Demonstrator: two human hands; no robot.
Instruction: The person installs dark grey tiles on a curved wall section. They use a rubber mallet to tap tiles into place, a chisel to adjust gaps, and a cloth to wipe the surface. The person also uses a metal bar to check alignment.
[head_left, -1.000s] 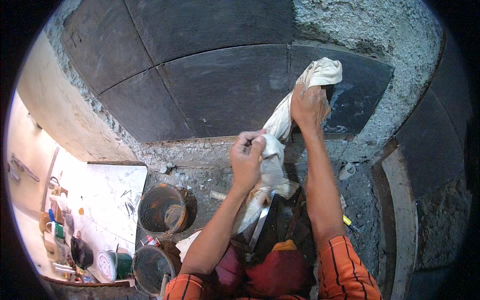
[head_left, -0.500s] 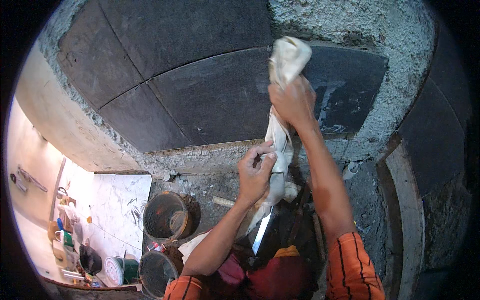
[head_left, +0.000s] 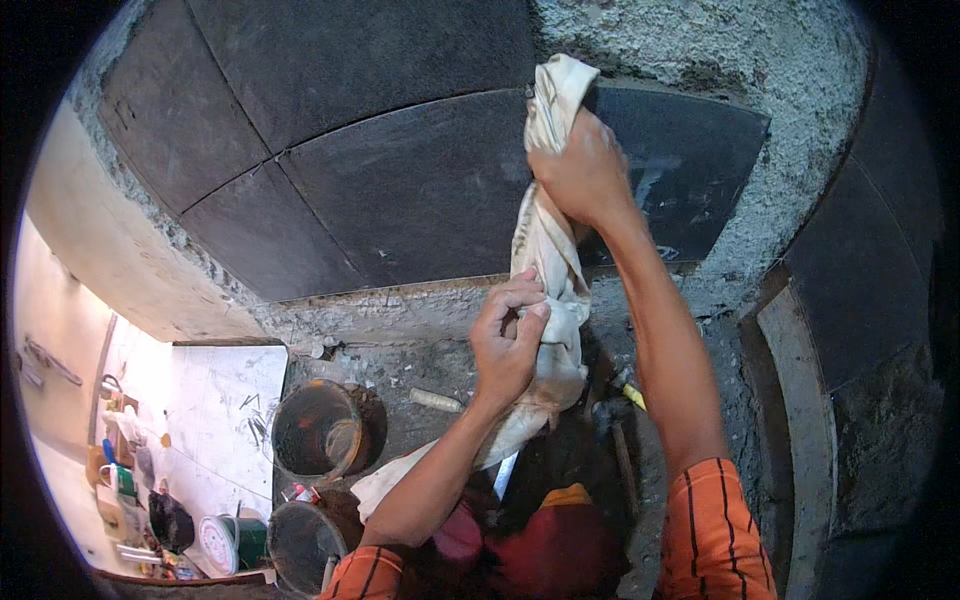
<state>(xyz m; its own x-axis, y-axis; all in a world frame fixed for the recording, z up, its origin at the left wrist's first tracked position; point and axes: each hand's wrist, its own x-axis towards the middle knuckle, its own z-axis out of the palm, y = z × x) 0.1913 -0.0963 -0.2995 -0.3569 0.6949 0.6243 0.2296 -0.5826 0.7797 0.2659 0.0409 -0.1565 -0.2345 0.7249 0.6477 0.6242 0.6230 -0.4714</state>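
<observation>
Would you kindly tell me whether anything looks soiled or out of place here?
Yes, two things: whitish smears mark the dark grey flat tile beside the right hand, standing out against its dark face; and thin dark slivers lie scattered on the white marbled surface at left, looking like stray debris.

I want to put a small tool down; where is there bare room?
Mostly bare: the white surface between the upper dark bucket and the left-hand clutter, apart from dark scraps; and rough floor between the right forearm and curved curb. Crowded: below the cloth, among tools.
</observation>
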